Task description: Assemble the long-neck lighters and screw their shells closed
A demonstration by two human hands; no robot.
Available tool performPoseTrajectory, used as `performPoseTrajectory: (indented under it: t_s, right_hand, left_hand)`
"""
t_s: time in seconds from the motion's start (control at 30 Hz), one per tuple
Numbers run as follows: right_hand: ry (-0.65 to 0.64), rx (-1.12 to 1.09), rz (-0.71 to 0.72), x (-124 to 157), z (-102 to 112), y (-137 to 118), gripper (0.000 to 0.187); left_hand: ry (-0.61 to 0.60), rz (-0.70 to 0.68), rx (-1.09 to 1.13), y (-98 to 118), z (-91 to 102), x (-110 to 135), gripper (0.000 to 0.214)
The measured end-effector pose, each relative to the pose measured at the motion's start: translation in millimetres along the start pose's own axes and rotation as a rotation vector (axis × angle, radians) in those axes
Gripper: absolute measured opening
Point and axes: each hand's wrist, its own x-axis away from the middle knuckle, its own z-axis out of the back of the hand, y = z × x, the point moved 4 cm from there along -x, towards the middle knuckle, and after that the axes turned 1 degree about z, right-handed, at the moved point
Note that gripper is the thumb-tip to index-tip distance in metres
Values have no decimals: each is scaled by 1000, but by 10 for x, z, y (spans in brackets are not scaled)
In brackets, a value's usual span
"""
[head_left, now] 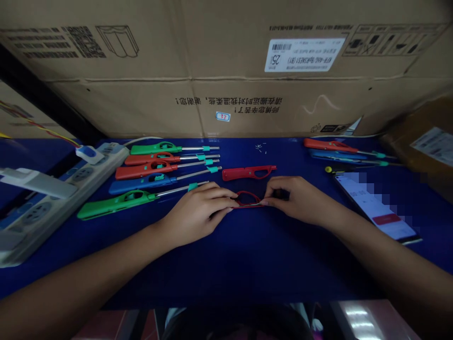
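My left hand [198,212] and right hand [300,200] each pinch one end of a red lighter shell [248,199], fingertips pressed on it. It sits between them, low over the blue table [247,255], just in front of a second red shell [247,172].

Both forearms [106,264] are bare along their visible length, as are the left grip [198,212] and right grip [300,200].

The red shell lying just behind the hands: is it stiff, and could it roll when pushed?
The red shell looks thin and open, so probably light and slightly flexible. It lies flat on the blue table, so it would likely slide, not roll.
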Motion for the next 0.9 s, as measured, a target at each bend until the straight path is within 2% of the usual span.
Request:
performPoseTrajectory:
  t_s: [0.17,0.23,0.3,0.37,0.47,0.6,0.73,0.9]
  right_hand:
    - [15,36,16,22,36,-37,14]
    - [94,36,28,30,144,-39,17]
    - [241,76,-2,48,311,13,20]
    - [344,193,-38,74,466,99,21]
    - [318,387,-70,99,565,239,16]
    - [228,430,-69,89,463,313,18]
    - [209,449,-94,39,285,297,19]
    - [213,319,-54,-4,206,236,6]
  left_hand:
    - [0,6,16,2,-3,3,21]
    - [4,3,45,-1,-3,2,22]
    - [17,-2,83,-2,0,-1,21]
    - [33,8,115,-7,4,-1,20]
    - [57,50,135,-25,5,7,19]
    - [59,84,132,-48,-11,19,18]
    - [50,102,139,-57,-19,16,18]
    - [75,94,148,-30,4,4,23]
